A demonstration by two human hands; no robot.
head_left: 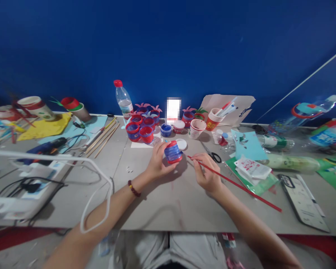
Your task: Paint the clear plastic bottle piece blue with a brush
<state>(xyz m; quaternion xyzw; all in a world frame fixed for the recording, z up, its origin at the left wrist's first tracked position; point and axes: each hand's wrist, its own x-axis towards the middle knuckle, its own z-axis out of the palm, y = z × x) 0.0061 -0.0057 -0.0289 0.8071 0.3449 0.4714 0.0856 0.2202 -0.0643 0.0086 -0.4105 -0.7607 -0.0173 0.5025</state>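
Note:
My left hand (157, 162) is closed around a small paper cup (173, 152) with blue paint round its middle and red at both ends. The cup is tilted on its side above the table. In my right hand (206, 172) I grip a long, thin red paintbrush (240, 188) near its tip. The brush tip points at the cup's right side, and I cannot tell whether it touches. Behind the cup stand a jar of blue paint (165, 130) and a red-and-white paint jar (179, 127). A white lid (181, 144) lies close by.
Several painted cups (147, 134) stand at the back left beside a plastic bottle (123, 99). Scissors (215, 156), a phone (302, 203) and a blue paper sheet (249, 145) lie to the right. Leftward are wooden sticks (102, 138), a power strip (42, 186) and a white cable (109, 186).

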